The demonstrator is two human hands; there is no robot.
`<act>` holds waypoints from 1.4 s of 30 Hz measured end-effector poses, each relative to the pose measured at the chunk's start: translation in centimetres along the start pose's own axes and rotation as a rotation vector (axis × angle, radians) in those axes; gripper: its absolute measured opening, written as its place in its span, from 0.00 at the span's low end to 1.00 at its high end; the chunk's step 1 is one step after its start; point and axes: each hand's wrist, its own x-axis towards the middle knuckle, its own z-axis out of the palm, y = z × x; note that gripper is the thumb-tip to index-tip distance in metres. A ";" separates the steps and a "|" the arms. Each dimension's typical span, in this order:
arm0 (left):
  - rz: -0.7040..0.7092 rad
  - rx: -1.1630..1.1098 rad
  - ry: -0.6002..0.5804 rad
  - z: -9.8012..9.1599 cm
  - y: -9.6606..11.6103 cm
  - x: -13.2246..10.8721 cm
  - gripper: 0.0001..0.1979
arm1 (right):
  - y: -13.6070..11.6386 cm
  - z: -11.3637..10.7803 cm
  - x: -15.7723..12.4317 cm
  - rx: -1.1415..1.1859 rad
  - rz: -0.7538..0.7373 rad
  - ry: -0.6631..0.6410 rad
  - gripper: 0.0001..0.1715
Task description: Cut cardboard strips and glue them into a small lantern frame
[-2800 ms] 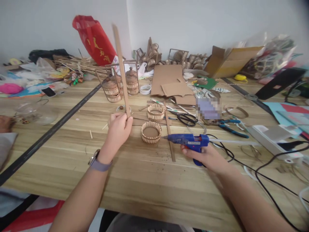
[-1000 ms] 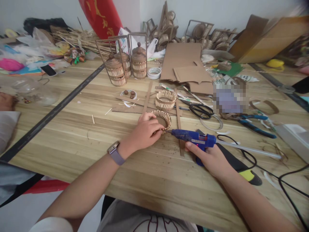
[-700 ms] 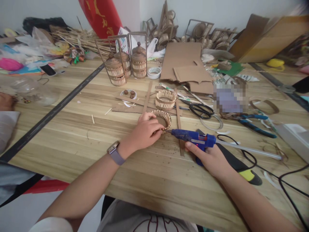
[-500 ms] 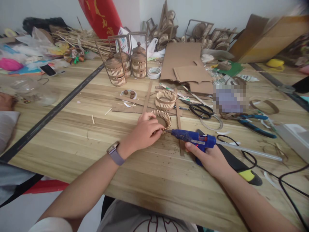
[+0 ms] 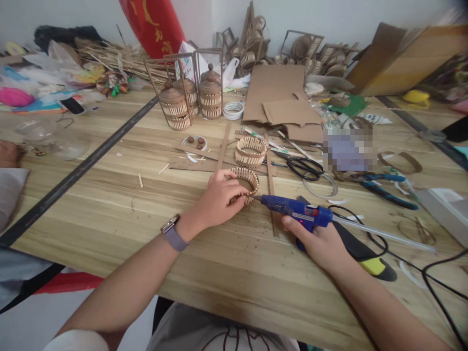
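Observation:
My left hand (image 5: pixel 226 196) is closed around the near side of a small round basket (image 5: pixel 252 178) made of short upright wooden sticks, with a brown base inside. My right hand (image 5: pixel 320 241) grips a blue glue gun (image 5: pixel 294 208) by its handle. The gun's nozzle points left and reaches the basket's near rim, close to my left fingertips; whether it touches cannot be made out. A clear glue stick (image 5: pixel 383 231) sticks out of the gun's back. Just behind stands a second stick ring (image 5: pixel 250 152) with a brown band around it.
Brown strips (image 5: pixel 269 180) lie beside the basket. Black-handled scissors (image 5: pixel 305 167), blue-handled pliers (image 5: pixel 389 187) and a trailing cord (image 5: pixel 431 278) are on the right. Lidded lantern-like pieces (image 5: pixel 175 109) and cardboard (image 5: pixel 276 90) stand behind. Another person's hand (image 5: pixel 8 153) rests at far left.
The glue gun has shifted slightly right and down, its nozzle drawing back a little from my left fingers. My left hand and the basket stay almost still.

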 end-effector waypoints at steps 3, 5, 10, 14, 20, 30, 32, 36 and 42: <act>0.000 -0.003 -0.002 0.0 0.0 0.0 0.08 | 0.0 0.0 0.0 -0.003 -0.006 0.007 0.24; -0.005 -0.005 -0.006 -0.1 0.0 0.0 0.08 | -0.1 0.0 0.0 -0.007 -0.005 0.003 0.25; -0.004 -0.009 -0.003 0.0 0.0 0.0 0.08 | -0.3 0.0 -0.1 -0.010 0.003 0.006 0.23; 0.000 -0.012 0.000 -0.1 0.0 0.0 0.08 | -0.2 0.0 -0.1 0.000 -0.007 0.014 0.20; -0.014 -0.012 -0.013 -0.2 0.2 0.1 0.09 | -0.1 0.1 -0.2 0.007 0.006 0.020 0.22; 0.002 -0.031 0.016 -0.1 0.1 0.1 0.07 | 0.1 0.1 -0.3 -0.024 -0.016 0.025 0.19; 0.002 -0.030 0.011 -0.1 0.2 0.0 0.07 | 0.0 0.1 -0.3 -0.034 -0.025 0.026 0.18; -0.005 -0.029 0.009 -0.2 0.2 0.0 0.07 | -0.2 0.2 -0.3 -0.047 -0.046 0.040 0.17; 0.006 -0.035 0.019 -0.2 0.2 0.0 0.07 | -0.2 0.2 -0.4 -0.060 -0.054 0.053 0.17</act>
